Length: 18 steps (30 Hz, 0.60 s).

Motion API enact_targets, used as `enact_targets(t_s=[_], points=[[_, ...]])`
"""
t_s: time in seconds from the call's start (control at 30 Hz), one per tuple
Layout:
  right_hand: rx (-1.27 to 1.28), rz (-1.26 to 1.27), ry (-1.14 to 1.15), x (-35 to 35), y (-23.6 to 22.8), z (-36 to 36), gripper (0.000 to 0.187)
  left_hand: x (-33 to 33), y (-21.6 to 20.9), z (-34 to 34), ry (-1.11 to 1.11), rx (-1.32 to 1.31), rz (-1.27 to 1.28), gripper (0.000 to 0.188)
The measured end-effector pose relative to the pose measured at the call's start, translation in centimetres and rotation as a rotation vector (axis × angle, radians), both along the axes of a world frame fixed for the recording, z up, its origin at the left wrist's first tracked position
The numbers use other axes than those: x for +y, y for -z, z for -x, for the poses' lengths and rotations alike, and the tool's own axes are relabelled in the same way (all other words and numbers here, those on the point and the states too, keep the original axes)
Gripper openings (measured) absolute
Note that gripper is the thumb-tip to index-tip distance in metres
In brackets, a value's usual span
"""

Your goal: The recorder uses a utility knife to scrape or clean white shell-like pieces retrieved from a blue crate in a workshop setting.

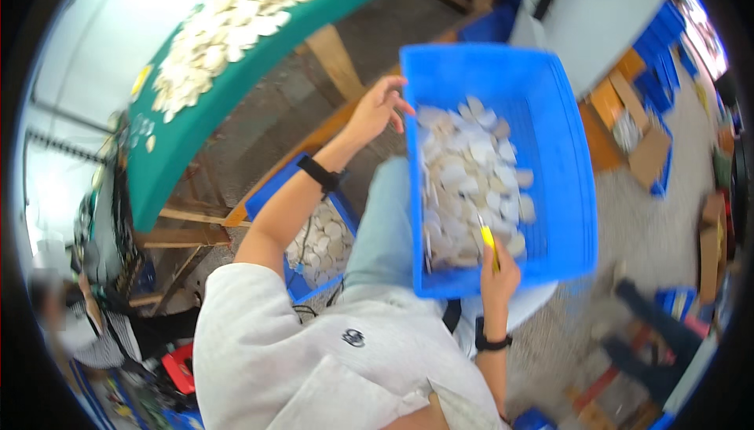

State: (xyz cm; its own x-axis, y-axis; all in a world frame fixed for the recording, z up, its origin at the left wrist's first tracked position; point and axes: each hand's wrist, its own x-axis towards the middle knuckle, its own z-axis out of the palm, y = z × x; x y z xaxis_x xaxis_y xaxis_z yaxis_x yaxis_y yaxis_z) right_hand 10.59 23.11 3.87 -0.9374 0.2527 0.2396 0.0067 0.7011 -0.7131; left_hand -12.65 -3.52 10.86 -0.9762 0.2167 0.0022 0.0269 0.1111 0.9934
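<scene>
Head view: blue rectangular plastic crate [550, 163] of pale flat shell-like pieces [467, 186] sits between both hands. Left hand [378, 108], fingers loosely spread, touches its rim; right hand [499, 277] grips a yellow-handled tool [489, 241]. Green-covered table [204, 124] stands left, above grey concrete floor [660, 226].

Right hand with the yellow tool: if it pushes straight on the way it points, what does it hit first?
Likely the pile of pale flat pieces inside the blue crate; the right hand aims its yellow tool up into them, though depth is unclear.
</scene>
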Motion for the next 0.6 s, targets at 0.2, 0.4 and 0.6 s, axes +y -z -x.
enact_targets(t_s=[0.2,0.4,0.6], points=[[0.018,-0.088,0.078,-1.0,-0.7,0.0,0.022,3.9,3.7,-1.2,0.177,0.644,0.649,0.03],[-0.033,-0.107,0.069,-1.0,-0.8,-0.6,0.022,7.2,7.9,-4.2,0.133,0.837,1.02,0.016],[-0.101,-0.148,0.052,-1.1,-0.8,-0.6,0.02,7.5,8.2,-4.1,0.032,0.679,0.836,0.015]])
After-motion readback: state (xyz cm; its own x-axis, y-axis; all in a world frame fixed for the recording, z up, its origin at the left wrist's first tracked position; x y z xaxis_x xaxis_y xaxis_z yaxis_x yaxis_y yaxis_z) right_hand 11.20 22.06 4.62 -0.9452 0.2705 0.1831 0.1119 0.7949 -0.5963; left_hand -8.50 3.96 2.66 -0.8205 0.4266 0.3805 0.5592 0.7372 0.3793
